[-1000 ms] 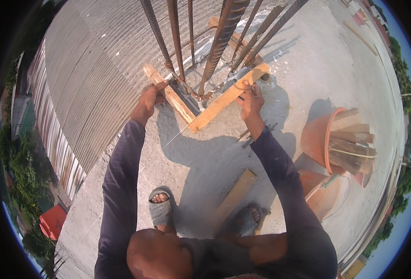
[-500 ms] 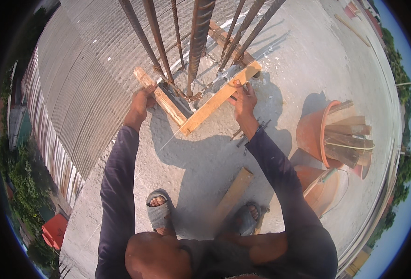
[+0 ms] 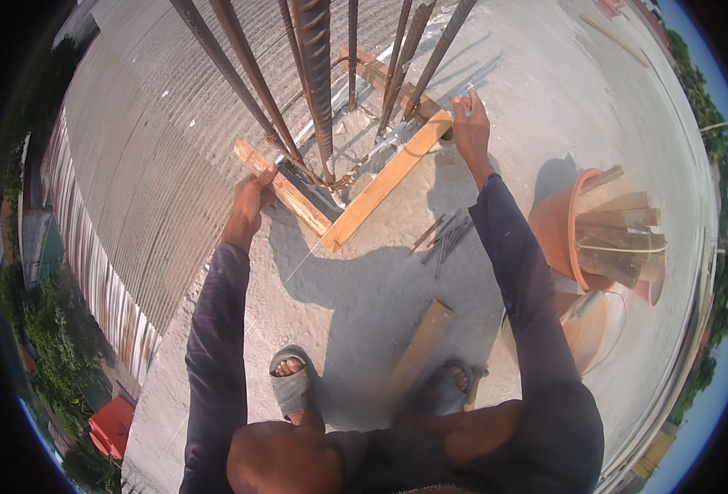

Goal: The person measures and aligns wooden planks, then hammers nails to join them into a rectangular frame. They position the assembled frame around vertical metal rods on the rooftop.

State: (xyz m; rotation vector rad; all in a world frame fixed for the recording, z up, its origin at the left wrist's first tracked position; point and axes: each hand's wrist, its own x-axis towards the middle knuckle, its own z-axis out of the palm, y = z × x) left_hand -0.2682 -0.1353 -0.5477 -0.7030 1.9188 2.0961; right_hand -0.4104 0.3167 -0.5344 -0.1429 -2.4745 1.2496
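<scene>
A frame of wooden boards surrounds several upright rusty rebars (image 3: 320,90) on a concrete slab. My left hand (image 3: 250,207) is closed on the left board (image 3: 291,194), gripping its outer side and upper edge. The lighter right board (image 3: 387,183) meets it at the near corner. Beside that board's far end is my right hand (image 3: 472,132), off the board, its fingers pointing away from me and partly apart; I make out nothing held in it. A darker board (image 3: 376,72) forms the far right side. A thin string (image 3: 302,262) runs from the near corner toward me.
Several steel nails or short rods (image 3: 446,240) lie on the slab. A loose plank (image 3: 421,342) lies between my sandalled feet. At right stand an orange bucket (image 3: 551,232) of wood offcuts and another bucket (image 3: 592,329). Corrugated roofing (image 3: 133,156) drops away at left.
My right hand has let go of the right board's middle and moved away from me, past its far end. My left hand stays on the left board. The view has shifted slightly.
</scene>
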